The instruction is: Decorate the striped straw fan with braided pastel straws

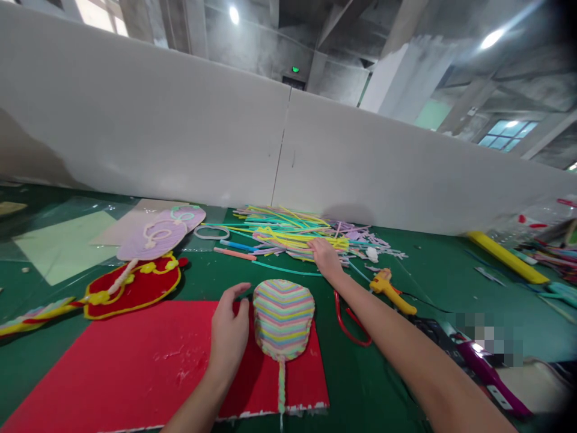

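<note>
The fan [283, 319], striped in soft colours, lies flat on the red board [135, 349], near its right edge, handle [282, 385] pointing towards the person. It should be light, with a fuzzy face that gives a little under pressure and is unlikely to slip. The twisted handle looks the natural hold; the rim would serve if pinched gently, since a hard squeeze might bend it or loosen stripes.

The left hand [229, 322] is just beside the fan's left edge, thumb and fingers loosely apart, holding nothing. The right hand [325, 255] is stretched out over the stems [293, 234], fingertips down among the yellow ones; whether they have pinched any cannot be told. The stems look thin, light and bendable, best picked up singly by an end.

Beyond the board's right side are a red loop [349, 328] and a yellow glue gun [393, 291]. At far right, the clear plastic [536, 216] may be a bag, its contents too blurred to tell, with more coloured stems [552, 258] near it.
</note>
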`<state>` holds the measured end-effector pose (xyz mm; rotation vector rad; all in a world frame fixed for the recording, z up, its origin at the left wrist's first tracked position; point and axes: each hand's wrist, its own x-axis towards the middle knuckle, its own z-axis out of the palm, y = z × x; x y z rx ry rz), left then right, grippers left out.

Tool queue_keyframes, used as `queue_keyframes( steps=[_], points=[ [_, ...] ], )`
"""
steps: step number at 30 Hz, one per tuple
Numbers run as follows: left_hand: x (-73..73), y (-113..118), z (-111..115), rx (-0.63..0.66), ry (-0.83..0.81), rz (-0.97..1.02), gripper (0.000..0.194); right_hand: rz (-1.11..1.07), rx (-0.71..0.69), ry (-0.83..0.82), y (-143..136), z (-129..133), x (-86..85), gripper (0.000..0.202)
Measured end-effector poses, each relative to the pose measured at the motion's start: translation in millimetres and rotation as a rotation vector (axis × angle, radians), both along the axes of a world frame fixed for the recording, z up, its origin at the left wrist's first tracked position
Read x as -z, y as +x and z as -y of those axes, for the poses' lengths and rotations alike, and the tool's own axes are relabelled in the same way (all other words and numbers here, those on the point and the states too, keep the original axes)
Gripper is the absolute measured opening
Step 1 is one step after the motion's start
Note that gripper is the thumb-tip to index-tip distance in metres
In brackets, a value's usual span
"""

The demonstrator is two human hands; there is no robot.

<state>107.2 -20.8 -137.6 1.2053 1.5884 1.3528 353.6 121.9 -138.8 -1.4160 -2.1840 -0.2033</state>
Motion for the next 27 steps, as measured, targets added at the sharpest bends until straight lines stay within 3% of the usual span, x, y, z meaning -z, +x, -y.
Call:
queue_keyframes(
  steps=[10, 16, 22, 27],
  points=[
    [-0.2, 0.4, -0.2, 0.005, -0.008, -0.009, 0.026, -0.022, 0.078, -0.064, -0.3, -13.5, -2.8, 0.018],
    [-0.4, -0.1, -0.5, 0.008, -0.010, -0.006, 0.026, 0.074, 0.063, -0.061, 0.5, -18.9, -13.4, 0.015],
    [-1.6, 0.6, 0.3, 0.006, -0.008, 0.002, 0.025, 0.164, 0.023, -0.016, -4.2, -13.2, -25.1, 0.006],
    [-2.6, 1.2, -0.2, 0.004, -0.005, -0.003, 0.027, 0.232, 0.106, 0.042, -10.0, -7.9, -28.9, 0.009]
  ],
)
